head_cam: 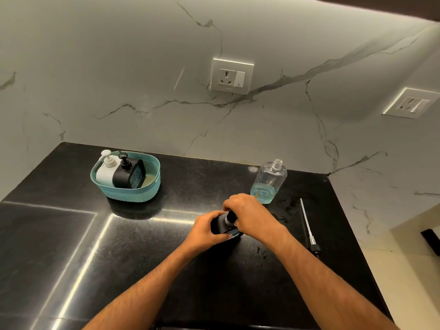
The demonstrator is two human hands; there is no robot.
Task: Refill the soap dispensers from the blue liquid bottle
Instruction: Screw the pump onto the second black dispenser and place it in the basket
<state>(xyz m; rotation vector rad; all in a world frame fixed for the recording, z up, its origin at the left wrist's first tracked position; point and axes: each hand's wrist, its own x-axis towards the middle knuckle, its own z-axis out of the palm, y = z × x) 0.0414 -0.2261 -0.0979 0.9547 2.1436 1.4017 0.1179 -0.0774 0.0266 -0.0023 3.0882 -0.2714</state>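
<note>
A: Near the counter's (71,234) front centre, a black dispenser (220,226) is gripped at the body by the left hand (206,231); its neck (229,219) is pinched by the right hand's (250,216) curled fingers.
B: Step?
A: Cap or pump collar is being turned, judged; off or on cannot be told. A pump with tube (307,225) is lying to the right, so opening for the refill is likely.
B: Next move?
A: Neck must be cleared, then the bottle (269,182), uncapped, upright, blue liquid low, must be lifted and tipped over it.
B: Axis?
A: Dispenser's long axis is tilted, neck pointed up and right, toward the bottle. Two more dispensers are stood in the basket (133,194).
</note>
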